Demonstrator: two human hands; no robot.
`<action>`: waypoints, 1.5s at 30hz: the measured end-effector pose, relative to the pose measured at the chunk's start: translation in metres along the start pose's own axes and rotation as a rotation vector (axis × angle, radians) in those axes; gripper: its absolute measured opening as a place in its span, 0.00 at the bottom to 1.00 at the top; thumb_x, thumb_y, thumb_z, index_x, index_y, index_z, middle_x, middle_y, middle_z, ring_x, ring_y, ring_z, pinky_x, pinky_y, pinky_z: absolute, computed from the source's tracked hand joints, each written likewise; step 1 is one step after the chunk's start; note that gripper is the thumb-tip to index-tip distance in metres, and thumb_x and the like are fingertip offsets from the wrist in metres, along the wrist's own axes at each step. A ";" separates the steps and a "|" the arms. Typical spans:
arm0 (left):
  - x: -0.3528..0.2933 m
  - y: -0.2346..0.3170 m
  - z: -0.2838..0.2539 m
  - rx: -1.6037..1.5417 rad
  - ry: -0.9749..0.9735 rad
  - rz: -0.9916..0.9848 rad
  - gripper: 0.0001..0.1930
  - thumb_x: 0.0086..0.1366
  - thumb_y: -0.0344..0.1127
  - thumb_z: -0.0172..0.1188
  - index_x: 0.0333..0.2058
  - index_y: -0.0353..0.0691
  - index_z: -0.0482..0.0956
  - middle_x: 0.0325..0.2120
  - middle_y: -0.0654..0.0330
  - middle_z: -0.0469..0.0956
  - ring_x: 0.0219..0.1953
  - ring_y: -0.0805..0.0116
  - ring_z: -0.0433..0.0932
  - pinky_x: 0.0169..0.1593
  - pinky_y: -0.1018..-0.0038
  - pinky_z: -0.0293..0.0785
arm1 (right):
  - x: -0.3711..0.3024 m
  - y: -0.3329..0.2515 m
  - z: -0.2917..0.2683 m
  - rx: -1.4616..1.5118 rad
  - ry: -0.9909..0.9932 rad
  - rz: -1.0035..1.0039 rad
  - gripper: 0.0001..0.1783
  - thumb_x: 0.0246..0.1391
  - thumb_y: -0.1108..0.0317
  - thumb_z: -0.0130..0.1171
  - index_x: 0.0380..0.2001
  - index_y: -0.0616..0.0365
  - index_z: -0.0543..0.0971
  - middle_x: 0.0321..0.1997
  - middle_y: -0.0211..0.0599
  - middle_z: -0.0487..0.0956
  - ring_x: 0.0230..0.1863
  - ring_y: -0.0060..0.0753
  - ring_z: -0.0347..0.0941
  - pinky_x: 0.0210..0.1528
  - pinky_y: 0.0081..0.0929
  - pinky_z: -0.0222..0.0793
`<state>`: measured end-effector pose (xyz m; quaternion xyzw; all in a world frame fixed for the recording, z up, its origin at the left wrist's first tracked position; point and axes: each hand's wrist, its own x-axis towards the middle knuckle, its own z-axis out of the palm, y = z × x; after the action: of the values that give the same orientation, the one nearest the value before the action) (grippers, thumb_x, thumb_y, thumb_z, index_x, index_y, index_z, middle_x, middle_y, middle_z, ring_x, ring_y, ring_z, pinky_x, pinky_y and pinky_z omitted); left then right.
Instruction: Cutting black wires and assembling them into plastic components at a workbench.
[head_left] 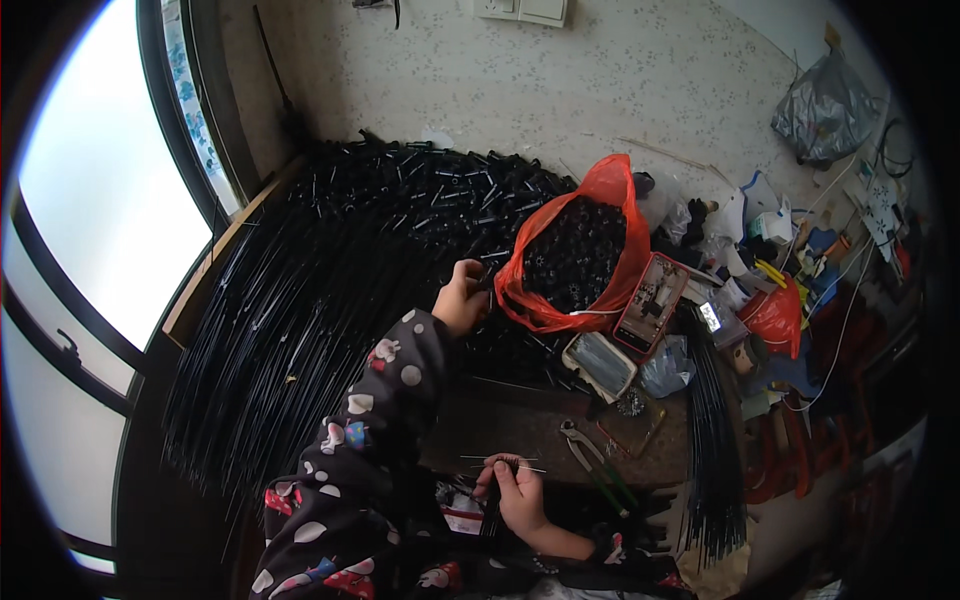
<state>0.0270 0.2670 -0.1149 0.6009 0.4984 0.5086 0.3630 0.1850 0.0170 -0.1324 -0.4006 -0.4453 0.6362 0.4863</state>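
Observation:
My left hand (pixel 463 297) reaches over the pile of small black tubular parts (pixel 440 195), just left of the red plastic bag (pixel 508 288). Its fingers are curled in; whatever they pinch is lost against the dark pile. Close to my body, my right hand (pixel 520 500) is closed, thumb on top, on thin metal wires (pixel 535 469) that stick out to both sides. Something dark hangs below its fingers, too dim to make out. The red bag stands open and full of small black ribbed parts (pixel 575 250).
Long thin black rods (pixel 290 350) lie spread at the left, with another bundle (pixel 712 450) at the right. Pincers with green handles (pixel 595 465), a shallow tray (pixel 600 365) and a red-rimmed box (pixel 650 300) sit right of my hands. Mixed clutter and a window (pixel 100 180) flank the workplace.

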 end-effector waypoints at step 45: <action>-0.269 0.031 -0.003 -1.293 -0.398 -0.678 0.13 0.57 0.22 0.54 0.43 0.32 0.69 0.36 0.53 0.75 0.36 0.67 0.77 0.44 0.76 0.76 | -0.047 0.022 0.004 0.176 0.207 -0.235 0.09 0.54 0.72 0.53 0.37 0.59 0.67 0.35 0.26 0.70 0.34 0.14 0.65 0.40 0.13 0.61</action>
<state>0.0349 -0.0015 -0.1518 0.1625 0.1836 0.4420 0.8628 0.1851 -0.0322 -0.1486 -0.3651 -0.3791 0.5669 0.6338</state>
